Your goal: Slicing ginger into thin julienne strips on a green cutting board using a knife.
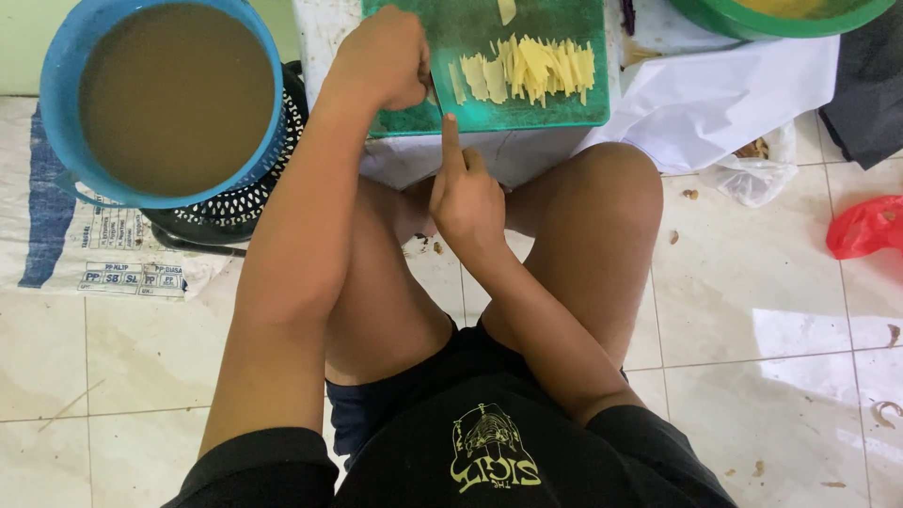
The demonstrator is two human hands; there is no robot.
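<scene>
Where the pale yellow strips (527,68) lie in a loose heap on the green cutting board (564,111), they sit toward the board's middle and right, which leaves the left part bare as working room. That board rests on a low table (527,155) draped in white cloth, right in front of the seated person's knees, so both arms reach it without stretching. At the board's left edge the left hand (381,58) is clenched into a fist, knuckles up, as if gripping a handle; what it grips is hidden under the hand, so I cannot tell. Just below the near edge, the right hand (466,198) has its forefinger stretched up to touch the board's rim, the other fingers curled and empty, likely steadying it. Off to the left, a blue basin (66,66) of murky brown liquid stands on a black perforated basket (235,212), within arm's reach. A green bowl (752,21) sits at the far right, and a red bag (865,226) lies on the tiled floor (752,376).
</scene>
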